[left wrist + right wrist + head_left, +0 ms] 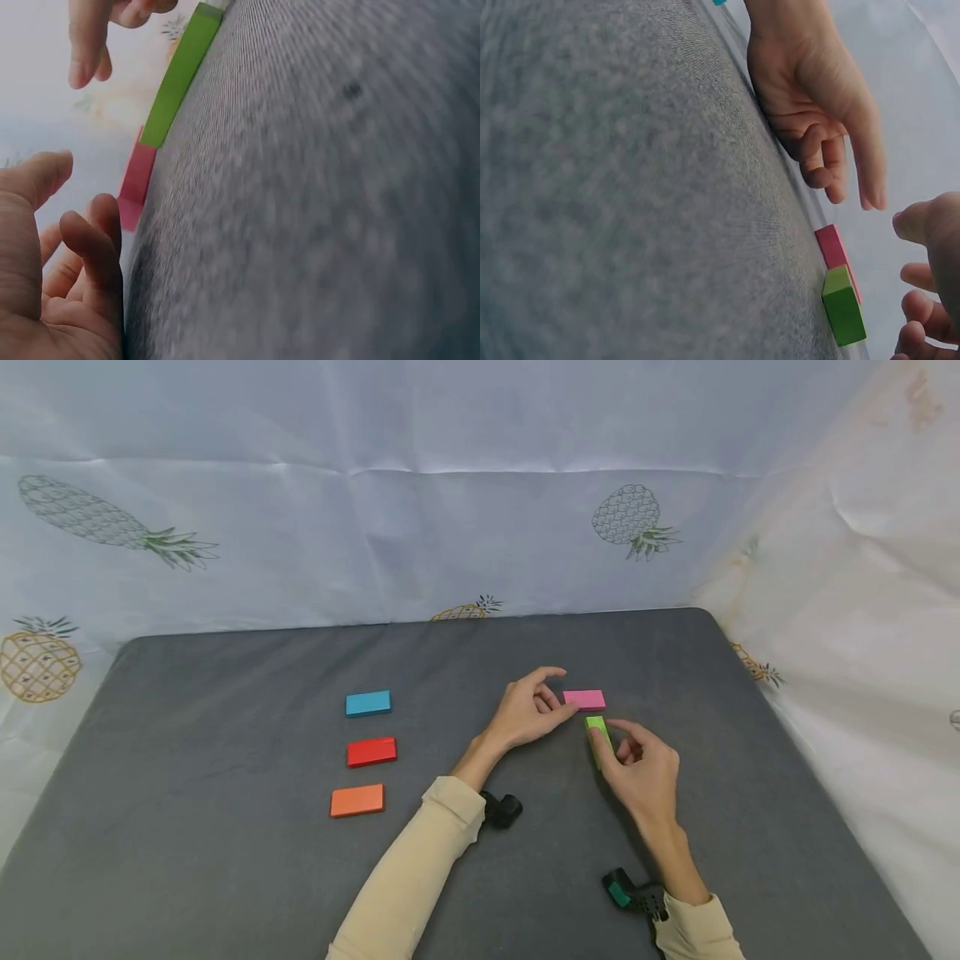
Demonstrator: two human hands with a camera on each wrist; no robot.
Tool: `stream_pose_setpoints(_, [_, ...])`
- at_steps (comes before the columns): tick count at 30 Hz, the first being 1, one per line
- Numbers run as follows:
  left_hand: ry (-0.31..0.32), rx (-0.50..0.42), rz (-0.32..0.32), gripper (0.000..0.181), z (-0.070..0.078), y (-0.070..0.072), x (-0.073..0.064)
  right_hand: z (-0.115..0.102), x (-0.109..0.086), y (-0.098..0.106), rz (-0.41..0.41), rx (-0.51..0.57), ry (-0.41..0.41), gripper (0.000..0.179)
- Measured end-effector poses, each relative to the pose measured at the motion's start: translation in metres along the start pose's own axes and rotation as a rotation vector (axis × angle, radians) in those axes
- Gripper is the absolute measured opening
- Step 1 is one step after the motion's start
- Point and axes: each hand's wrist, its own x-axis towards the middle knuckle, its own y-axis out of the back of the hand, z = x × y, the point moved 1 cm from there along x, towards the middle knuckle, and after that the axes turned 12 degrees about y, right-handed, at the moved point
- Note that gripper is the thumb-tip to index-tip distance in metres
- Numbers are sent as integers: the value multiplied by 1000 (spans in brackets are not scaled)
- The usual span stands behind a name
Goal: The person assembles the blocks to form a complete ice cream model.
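A lime-green block (597, 724) lies lengthwise on the grey cloth, just nearer than a pink block (585, 699). My right hand (647, 770) hovers at the green block, its thumb overlapping it in the head view. Both wrist views show a gap between that hand's fingers and the green block (181, 79). To the left of the pink block is my left hand (525, 710), forefinger stretched out, other fingers loosely bent. Its thumb tip overlaps the pink block's left corner in the head view, and nothing is in its grasp.
On the left of the grey table (225, 718), a blue block (368, 703), a red block (372, 752) and an orange block (357, 801) lie in a column. White pineapple-printed cloth (480, 543) hangs behind the table.
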Motion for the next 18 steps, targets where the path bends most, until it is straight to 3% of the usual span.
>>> stream_pose_setpoints(18, [22,125,-10,52,2,-10,5,6,-5,-1,-95,-97,-81,33])
